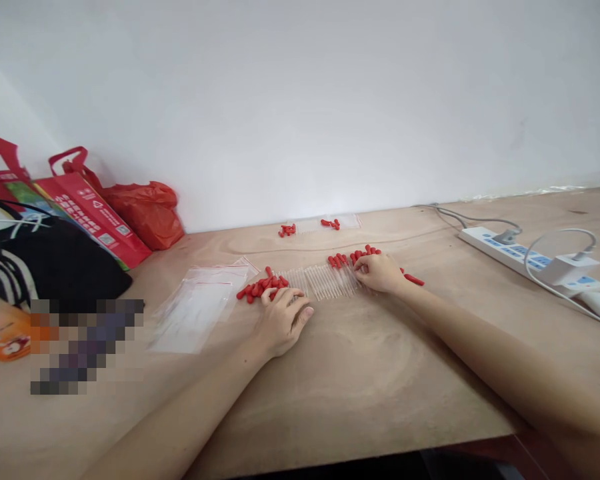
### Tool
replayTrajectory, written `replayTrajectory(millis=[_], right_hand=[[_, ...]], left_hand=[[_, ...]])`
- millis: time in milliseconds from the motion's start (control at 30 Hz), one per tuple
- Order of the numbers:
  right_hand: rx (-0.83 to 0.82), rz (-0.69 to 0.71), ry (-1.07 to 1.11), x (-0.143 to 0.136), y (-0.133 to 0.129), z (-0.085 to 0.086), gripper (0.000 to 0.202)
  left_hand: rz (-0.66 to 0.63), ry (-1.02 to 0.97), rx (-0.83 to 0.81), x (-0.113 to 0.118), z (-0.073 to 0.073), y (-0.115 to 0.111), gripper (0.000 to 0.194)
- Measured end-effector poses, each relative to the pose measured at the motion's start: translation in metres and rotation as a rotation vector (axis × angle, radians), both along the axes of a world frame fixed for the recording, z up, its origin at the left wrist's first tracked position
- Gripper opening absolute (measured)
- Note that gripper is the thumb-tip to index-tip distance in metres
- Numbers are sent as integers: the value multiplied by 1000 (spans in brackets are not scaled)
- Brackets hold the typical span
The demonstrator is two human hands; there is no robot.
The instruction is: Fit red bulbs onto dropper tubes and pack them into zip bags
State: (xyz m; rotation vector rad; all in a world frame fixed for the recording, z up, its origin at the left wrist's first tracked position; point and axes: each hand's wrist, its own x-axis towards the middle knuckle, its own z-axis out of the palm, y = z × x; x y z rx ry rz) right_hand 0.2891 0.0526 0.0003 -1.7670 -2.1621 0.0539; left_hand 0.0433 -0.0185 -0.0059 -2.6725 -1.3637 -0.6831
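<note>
While the left hand (283, 320) lies loosely spread beside the left heap of red pieces (253, 291), the right hand (377, 272) narrows to a pinch at the right end of the row of clear sticks (327, 283); cannot tell whether it grips anything. Light fingertips seem best, sticks kept parallel, as they may roll. Bare tabletop (370, 373) runs to the near edge (380, 456); clear bags (200, 300) crowd the left, power strip (523, 257) well apart right.
</note>
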Motion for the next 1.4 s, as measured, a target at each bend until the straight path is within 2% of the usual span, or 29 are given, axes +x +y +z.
replayTrajectory(millis=[233,367,700,1000,1100,1167,1267,1400], right_hand=[[-24,-122,-123,-17,-4,5,23],[-68,-181,-189,-28,-4,9,19],[-156,-235,-127,-36,0,15,13],[-133,-238,-92,-28,-1,15,18],[-50,-186,-70,-21,-9,17,24],[24,-89,-18,-17,-18,16,23],[135,85,72,-11,-35,10,17],[226,199,69,-8,-54,-3,18]], left_hand=[[-6,0,-2,1,1,-1,24],[10,-2,19,1,1,0,24],[97,-8,83,0,0,1,23],[328,-146,177,-11,2,11,18],[361,-126,196,-15,0,16,16],[382,-94,207,-16,1,20,14],[407,-44,209,-15,3,26,15],[381,7,175,-9,8,39,15]])
